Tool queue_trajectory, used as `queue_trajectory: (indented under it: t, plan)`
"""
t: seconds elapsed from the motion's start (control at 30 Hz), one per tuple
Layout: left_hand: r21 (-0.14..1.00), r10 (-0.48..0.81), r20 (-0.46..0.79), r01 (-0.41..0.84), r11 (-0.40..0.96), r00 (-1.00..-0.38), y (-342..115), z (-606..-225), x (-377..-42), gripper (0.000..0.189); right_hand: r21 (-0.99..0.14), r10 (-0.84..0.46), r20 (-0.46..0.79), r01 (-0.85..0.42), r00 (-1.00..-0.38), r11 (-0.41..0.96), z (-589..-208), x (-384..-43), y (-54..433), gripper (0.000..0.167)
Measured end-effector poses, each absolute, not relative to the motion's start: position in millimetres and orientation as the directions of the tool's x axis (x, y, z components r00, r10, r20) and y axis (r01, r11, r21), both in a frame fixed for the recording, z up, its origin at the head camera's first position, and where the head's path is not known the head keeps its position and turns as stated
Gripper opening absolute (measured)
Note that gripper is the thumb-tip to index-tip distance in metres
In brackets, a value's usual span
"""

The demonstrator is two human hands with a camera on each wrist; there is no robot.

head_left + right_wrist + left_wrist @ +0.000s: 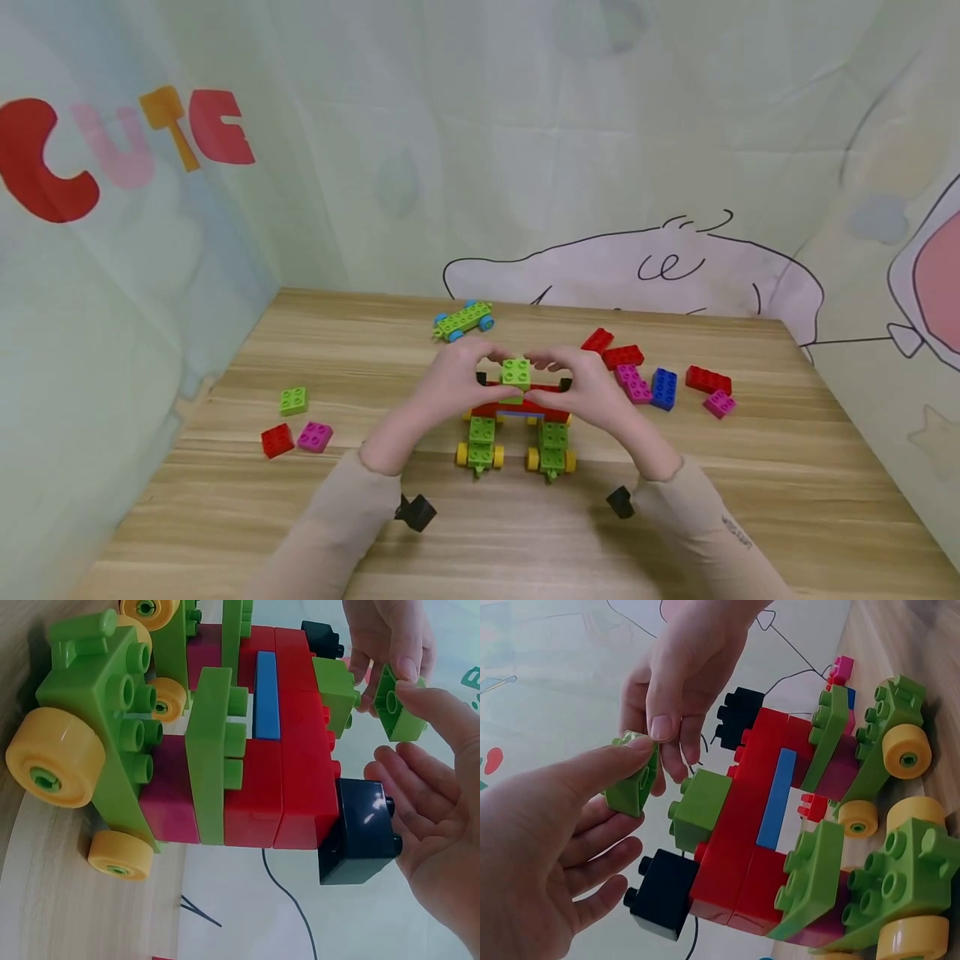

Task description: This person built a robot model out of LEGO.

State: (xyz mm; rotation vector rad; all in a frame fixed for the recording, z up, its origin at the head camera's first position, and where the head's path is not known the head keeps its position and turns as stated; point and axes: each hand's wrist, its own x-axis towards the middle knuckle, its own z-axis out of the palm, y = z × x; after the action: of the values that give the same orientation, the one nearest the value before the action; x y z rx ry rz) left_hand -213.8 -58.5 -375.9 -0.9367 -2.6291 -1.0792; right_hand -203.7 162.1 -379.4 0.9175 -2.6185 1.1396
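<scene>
My left hand (459, 379) and right hand (581, 385) meet above a built block model, pinching a small lime-green brick (634, 776) between thumbs and fingers. The brick's hollow underside shows in the right wrist view. Below it stands the model: a red crosspiece (761, 765) with a blue strip (778, 799) under its middle. On top of the crosspiece sits another green brick (703, 808), with a black brick (664, 892) at one end and a second black brick (740, 716) at the other. Two green wheeled bases (481, 442) with yellow wheels carry it.
A green car base (463, 320) with blue wheels stands at the back. Loose green (293, 401), red (277, 441) and pink (315, 437) bricks lie left. To the right are several red, pink and blue bricks (663, 389). A printed curtain (525, 167) hangs behind the table.
</scene>
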Motion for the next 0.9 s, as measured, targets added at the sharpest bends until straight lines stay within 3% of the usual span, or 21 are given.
queue_trajectory:
  t: [0.53, 0.9]
  plan:
    - [0.562, 0.527, 0.352, 0.625, 0.542, -0.773, -45.9, -377.8, -216.5, 0.041, -0.627, -0.444, 0.357, -0.563, -0.822, 0.538, -381.9, -201.4, 170.8, 0.039]
    - [0.548, 0.583, 0.368, 0.675, 0.493, -0.724, -43.4, -380.9, -222.1, 0.040, -0.650, -0.400, 0.333, -0.516, -0.854, 0.559, -382.0, -200.5, 179.4, 0.039]
